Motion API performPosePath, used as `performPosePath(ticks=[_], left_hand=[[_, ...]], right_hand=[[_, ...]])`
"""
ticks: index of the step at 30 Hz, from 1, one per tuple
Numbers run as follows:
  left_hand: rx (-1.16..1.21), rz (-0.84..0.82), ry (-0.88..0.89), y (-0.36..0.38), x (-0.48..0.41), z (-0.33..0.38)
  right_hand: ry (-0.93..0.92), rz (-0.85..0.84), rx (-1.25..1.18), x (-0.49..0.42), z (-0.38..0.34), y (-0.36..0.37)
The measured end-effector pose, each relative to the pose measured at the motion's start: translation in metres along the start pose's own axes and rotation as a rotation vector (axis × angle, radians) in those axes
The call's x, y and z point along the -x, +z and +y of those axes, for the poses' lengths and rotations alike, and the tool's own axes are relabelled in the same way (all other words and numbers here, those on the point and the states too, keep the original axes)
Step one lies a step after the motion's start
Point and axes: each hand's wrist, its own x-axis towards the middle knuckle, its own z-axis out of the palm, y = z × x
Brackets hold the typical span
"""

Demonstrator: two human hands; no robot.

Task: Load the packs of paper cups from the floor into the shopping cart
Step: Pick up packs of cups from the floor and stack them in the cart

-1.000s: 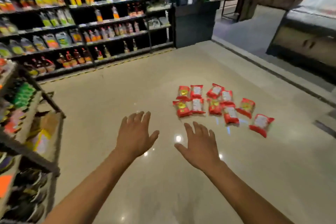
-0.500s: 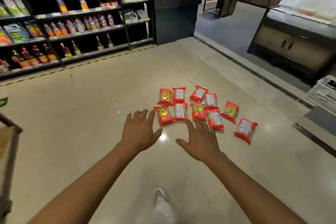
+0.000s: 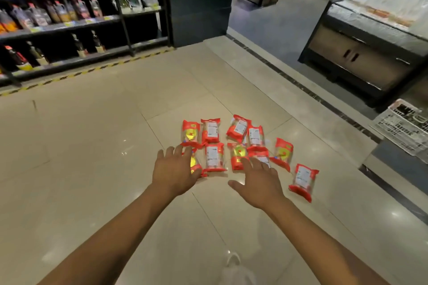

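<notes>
We stand over the tiled floor (image 3: 92, 169) of a shop aisle. The packs of paper cups (image 3: 210, 131) lie on it in a loose cluster, towards its dark border strip. Our left hand (image 3: 173, 173) and right hand (image 3: 259, 183) stretch out over the nearest packs, fingers spread, holding nothing; we cannot tell if they touch. One lone pack (image 3: 303, 180) lies apart on the right. We judge the packs light, their red film slick, and the cups inside easily crushed, so we would grasp each gently round its middle.
</notes>
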Motion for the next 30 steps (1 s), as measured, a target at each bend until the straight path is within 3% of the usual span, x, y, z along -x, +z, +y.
performPosePath(ticks=[10, 16, 20, 25, 30], left_hand=[[-0.035, -0.125, -0.083, 0.033, -0.232, -0.030], [0.020, -0.282, -0.187, 0.117, -0.391, -0.050], [0.128, -0.419, -0.286, 0.228, -0.476, -0.058], [0.431, -0.522, -0.520, 0.418, -0.552, -0.062], [0.809, -0.479, -0.819, 0.631, -0.593, -0.077]], right_hand=[[-0.066, -0.136, -0.108, -0.274, 0.011, 0.001], [-0.079, -0.253, -0.076, -0.463, 0.030, 0.055], [-0.074, -0.331, -0.079, -0.563, 0.052, 0.149], [0.041, -0.478, -0.305, -0.672, 0.086, 0.317], [0.217, -0.492, -0.521, -0.762, 0.124, 0.489]])
